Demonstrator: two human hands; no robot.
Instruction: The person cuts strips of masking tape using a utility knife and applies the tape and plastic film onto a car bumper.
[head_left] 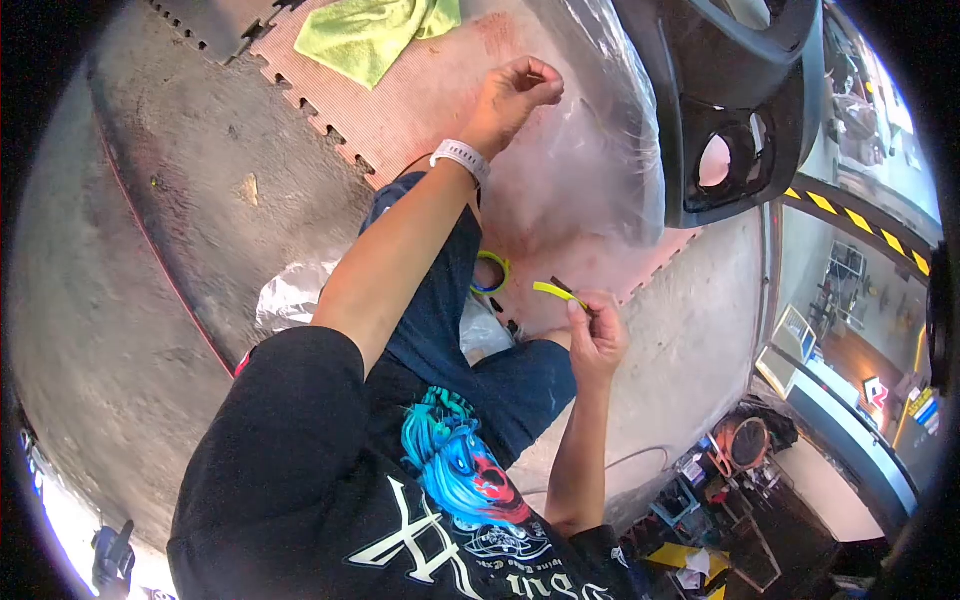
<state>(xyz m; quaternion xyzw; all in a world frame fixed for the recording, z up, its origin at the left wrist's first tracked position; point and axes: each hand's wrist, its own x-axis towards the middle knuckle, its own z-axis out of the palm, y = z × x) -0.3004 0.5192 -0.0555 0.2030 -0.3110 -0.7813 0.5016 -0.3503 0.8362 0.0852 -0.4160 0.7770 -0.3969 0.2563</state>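
We take the black car bumper [755, 85] as our landmark. The yellow strip [550, 290] sits below and left of the bumper's lower corner, its near end clamped between thumb and forefinger of the right hand [600, 335]. Its long axis runs mostly across the view; the free end points left, away from the bumper. A thin dark piece [559, 285] lies along the strip, also reaching into that grip; we can't tell what it is. The right hand is the nearer one to the strip. The left hand [512, 100] is well apart from the strip, out left of the bumper, thumb and forefinger curled toward each other; we can't tell whether they meet or pinch something thin. Between left hand and bumper hangs the clear plastic sheet [615, 150], bunched along the bumper's left side, so it stands in the way there. Other stuff: tape roll [506, 270] on the pink mat [425, 115], farther left of the bumper than the strip; green cloth [365, 40] far left of the bumper, past the left hand; crumpled plastic [290, 295] far left and lower; striped bar [860, 220] right of the bumper's lower corner.
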